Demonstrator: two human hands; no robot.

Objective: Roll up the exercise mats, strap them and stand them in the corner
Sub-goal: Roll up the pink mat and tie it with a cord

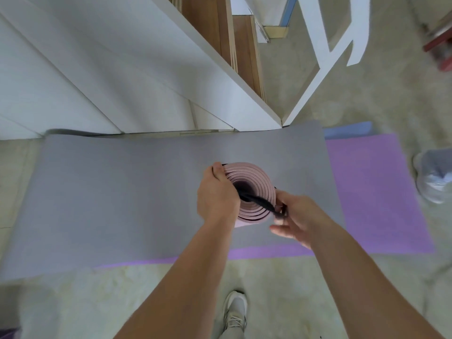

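Observation:
A rolled pink mat stands upright, seen end-on from above, its spiral layers showing. My left hand grips its left side, thumb over the top rim. A black strap runs out of the roll's hollow core and over its rim to the right. My right hand pinches that strap at the roll's right side. Beneath lie a grey mat spread flat and a purple mat under it, sticking out to the right and front.
White panels and wooden boards lean just behind the grey mat. A blue mat edge shows beyond the purple one. A plastic bag lies at the right. My shoe stands on the pale floor.

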